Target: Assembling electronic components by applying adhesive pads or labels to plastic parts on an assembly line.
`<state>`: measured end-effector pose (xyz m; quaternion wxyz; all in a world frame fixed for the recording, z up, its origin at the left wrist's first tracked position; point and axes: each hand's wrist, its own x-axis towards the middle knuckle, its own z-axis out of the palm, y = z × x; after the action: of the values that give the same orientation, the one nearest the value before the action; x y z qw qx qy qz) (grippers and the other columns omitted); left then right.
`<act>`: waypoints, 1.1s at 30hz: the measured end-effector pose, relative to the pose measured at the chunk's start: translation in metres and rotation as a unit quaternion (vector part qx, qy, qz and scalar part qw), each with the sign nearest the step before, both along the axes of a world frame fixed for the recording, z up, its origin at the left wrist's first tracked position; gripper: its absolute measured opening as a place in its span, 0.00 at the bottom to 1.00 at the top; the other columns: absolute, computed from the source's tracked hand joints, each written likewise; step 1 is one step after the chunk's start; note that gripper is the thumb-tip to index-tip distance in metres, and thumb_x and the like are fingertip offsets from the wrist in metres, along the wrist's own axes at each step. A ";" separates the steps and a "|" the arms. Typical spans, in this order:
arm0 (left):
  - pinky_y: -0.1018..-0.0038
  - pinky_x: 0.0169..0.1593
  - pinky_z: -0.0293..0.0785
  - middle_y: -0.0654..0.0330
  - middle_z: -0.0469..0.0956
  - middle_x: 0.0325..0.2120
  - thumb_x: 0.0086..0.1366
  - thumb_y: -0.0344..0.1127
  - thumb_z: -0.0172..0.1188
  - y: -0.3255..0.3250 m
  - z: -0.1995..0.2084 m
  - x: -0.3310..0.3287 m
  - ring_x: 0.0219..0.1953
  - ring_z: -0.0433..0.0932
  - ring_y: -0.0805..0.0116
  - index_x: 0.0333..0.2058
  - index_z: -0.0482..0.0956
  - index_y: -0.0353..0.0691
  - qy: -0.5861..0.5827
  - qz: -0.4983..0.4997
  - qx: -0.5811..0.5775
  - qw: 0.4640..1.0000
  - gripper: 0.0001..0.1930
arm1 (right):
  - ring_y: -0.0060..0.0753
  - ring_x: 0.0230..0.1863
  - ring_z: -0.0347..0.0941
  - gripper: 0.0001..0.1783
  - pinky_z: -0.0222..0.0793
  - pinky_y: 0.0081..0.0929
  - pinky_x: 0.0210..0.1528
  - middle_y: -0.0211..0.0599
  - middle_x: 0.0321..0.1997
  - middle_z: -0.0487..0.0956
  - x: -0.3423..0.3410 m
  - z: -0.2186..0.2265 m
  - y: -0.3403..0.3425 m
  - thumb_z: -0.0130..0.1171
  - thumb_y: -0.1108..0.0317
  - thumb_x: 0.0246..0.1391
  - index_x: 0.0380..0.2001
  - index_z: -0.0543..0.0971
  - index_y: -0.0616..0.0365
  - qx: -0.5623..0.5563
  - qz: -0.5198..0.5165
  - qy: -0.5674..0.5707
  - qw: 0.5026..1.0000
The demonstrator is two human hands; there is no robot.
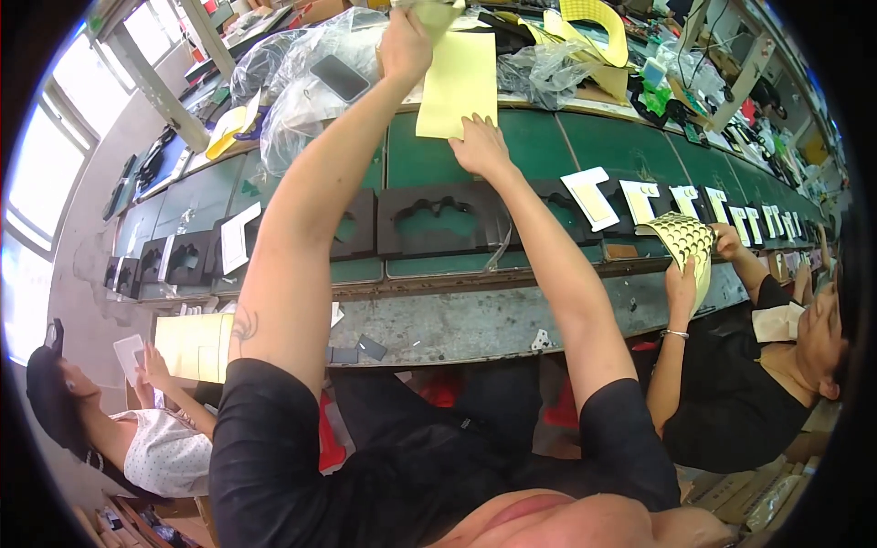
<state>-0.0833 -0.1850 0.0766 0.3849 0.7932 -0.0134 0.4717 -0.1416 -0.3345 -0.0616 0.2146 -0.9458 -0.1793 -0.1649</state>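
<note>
Both arms are at full stretch here, reaching over to the far side of the green surface [438,153]. The right hand [481,146] is spread open, palm down, fingers resting on the near end of a plain yellow sheet [457,78] — pressing on it rather than gripping. Up at the far end, the left hand [408,46] has its fingers bent shut on a yellowish piece [440,16], blurred at the frame's edge, so its shape is hard to tell. The yellow sheet lies between the 2 hands, its long side running near to far.

Just left of it, a dark phone [341,79] rests on crumpled clear plastic [297,114]; to the right, more grey plastic [548,73] is bunched up. Nearer in, below the arms, comes a line of black blocks [484,199] with shaped cut-outs, and further right white-edged pieces [594,196] sit along the row. Nearest of all is a worn grey ledge [438,315].

Company on both sides, too: 1 co-worker [731,393] on the right holds a curved yellow sheet full of holes [681,239] — and 1 person [174,452] on the left holds a pale flat item [128,352].
</note>
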 end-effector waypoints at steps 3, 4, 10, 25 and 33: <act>0.53 0.50 0.75 0.36 0.81 0.42 0.75 0.41 0.50 0.016 0.054 -0.023 0.47 0.79 0.35 0.50 0.74 0.32 -0.110 -0.050 -0.048 0.991 0.17 | 0.61 0.68 0.68 0.36 0.59 0.52 0.71 0.63 0.68 0.70 0.012 0.007 0.005 0.56 0.47 0.61 0.61 0.73 0.66 -0.029 0.006 0.138 0.990; 0.50 0.48 0.73 0.32 0.79 0.38 0.76 0.38 0.48 0.025 0.068 -0.030 0.46 0.78 0.32 0.48 0.74 0.30 -0.133 -0.012 -0.036 0.990 0.15 | 0.61 0.68 0.68 0.36 0.59 0.52 0.71 0.63 0.68 0.70 0.013 0.011 0.009 0.56 0.47 0.61 0.61 0.73 0.66 -0.030 0.010 0.137 0.990; 0.55 0.47 0.75 0.38 0.81 0.39 0.70 0.38 0.60 0.096 0.114 -0.120 0.44 0.80 0.39 0.52 0.77 0.29 -0.116 -0.156 -0.118 0.974 0.19 | 0.55 0.74 0.61 0.58 0.57 0.48 0.73 0.67 0.72 0.63 0.012 0.016 -0.008 0.64 0.38 0.58 0.73 0.51 0.71 0.452 0.024 0.074 0.889; 0.62 0.58 0.76 0.50 0.82 0.50 0.71 0.36 0.53 0.195 -0.136 -0.472 0.51 0.82 0.57 0.52 0.77 0.29 0.167 -0.263 -0.649 0.694 0.18 | 0.39 0.72 0.64 0.50 0.62 0.34 0.71 0.51 0.71 0.67 -0.285 0.012 -0.083 0.66 0.67 0.63 0.76 0.46 0.64 0.580 0.156 0.170 0.782; 0.72 0.44 0.75 0.50 0.85 0.38 0.73 0.40 0.58 0.185 -0.205 -0.497 0.39 0.83 0.66 0.47 0.79 0.22 0.289 0.053 -0.339 0.894 0.20 | 0.56 0.72 0.63 0.26 0.60 0.48 0.72 0.46 0.68 0.72 -0.351 -0.018 -0.045 0.67 0.62 0.57 0.58 0.79 0.59 0.099 0.212 0.112 0.966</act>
<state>-0.5806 0.0005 -0.1287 0.5917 0.7154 0.3014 0.2175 -0.4929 -0.3798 -0.0794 0.3560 -0.8727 -0.3330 -0.0255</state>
